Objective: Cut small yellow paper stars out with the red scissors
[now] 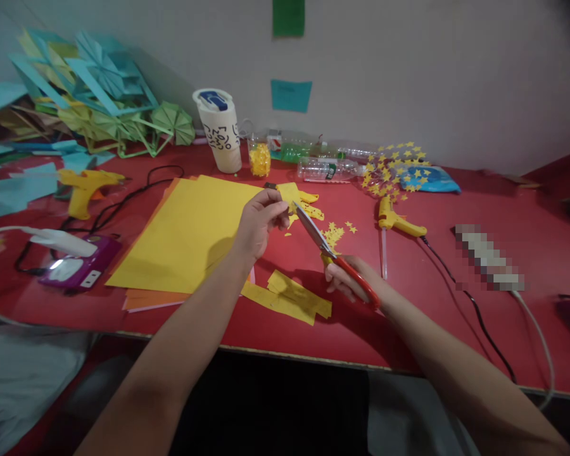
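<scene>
My left hand (261,223) is raised over the right edge of a stack of yellow paper (185,231), its thumb and fingers pinching a small yellow paper piece (292,208). Red-handled scissors (316,234) are in my right hand (349,278), their blades pointing up and left, with the tips at that small piece. Below the hands lie several yellow paper strips (292,299). Cut yellow stars (333,235) form a small pile just behind the scissors. Yellow scraps (311,206) lie beyond the blade tips.
Yellow glue guns (399,223) (86,190) lie right and left, with cables. A white tumbler (221,133), a cup of yellow pieces (259,158) and plastic bottles (330,170) line the back. A purple power socket (80,263) sits at left, near folded paper shapes (109,76).
</scene>
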### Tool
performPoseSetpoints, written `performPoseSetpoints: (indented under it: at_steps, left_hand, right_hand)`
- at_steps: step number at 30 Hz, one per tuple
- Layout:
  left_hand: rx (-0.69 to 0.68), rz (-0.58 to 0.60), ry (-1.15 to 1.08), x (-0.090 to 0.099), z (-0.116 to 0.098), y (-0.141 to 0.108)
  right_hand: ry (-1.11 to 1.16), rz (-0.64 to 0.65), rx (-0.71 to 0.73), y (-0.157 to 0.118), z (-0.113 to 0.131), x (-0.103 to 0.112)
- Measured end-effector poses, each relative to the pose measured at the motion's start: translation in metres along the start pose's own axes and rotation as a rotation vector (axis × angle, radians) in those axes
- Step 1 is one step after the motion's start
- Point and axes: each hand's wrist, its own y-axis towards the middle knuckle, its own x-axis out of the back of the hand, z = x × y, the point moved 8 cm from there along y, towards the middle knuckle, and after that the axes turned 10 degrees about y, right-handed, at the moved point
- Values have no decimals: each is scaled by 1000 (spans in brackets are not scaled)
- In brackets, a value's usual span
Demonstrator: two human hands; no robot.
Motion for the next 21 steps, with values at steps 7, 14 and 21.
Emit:
performPoseSetpoints:
  at_steps: [7, 14, 21]
  left_hand:
    - [8, 12, -9, 0, 3, 0]
    - [24, 28, -28, -3, 4, 0]
    - [11, 31, -68, -3, 5, -1]
  right_hand:
    - [-45, -25, -25, 2, -5, 1]
    - [3, -5, -21, -1, 1, -5]
    - [6, -42, -59, -3, 2, -5]
